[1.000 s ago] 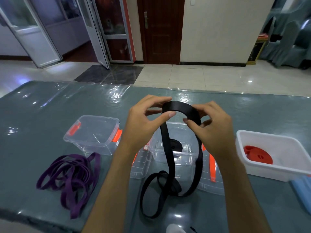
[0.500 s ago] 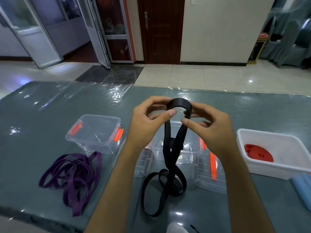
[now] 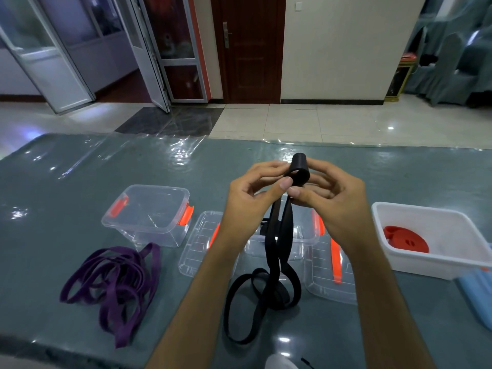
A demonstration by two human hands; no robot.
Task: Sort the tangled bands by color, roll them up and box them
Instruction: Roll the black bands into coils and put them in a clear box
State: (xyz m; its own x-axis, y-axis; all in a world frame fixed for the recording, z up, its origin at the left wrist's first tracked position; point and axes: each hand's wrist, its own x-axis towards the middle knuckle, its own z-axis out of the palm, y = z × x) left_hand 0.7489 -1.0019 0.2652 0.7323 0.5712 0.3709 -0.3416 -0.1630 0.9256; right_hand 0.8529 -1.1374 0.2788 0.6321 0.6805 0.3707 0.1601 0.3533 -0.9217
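Observation:
A black band point(image 3: 279, 251) hangs from both hands above the table, its top end curled into a small tight loop. My left hand point(image 3: 255, 198) and my right hand point(image 3: 332, 201) pinch that loop between thumbs and fingers. The band's lower part lies coiled on the table. A tangle of purple bands point(image 3: 114, 283) lies at the front left. A rolled red band point(image 3: 407, 239) sits in the white tub point(image 3: 426, 265) on the right. Behind my hands a clear box point(image 3: 306, 235) holds a black roll, mostly hidden.
An empty clear box with orange latches point(image 3: 149, 217) stands at the left. Two clear lids point(image 3: 197, 249) point(image 3: 330, 275) lie flat beside the middle box. A blue object point(image 3: 479, 296) lies at the right edge. The table's front edge runs along the bottom.
The wide loop at the band's top has shrunk to a small tight curl. My hands have come closer together, and the hanging strands have drawn in side by side.

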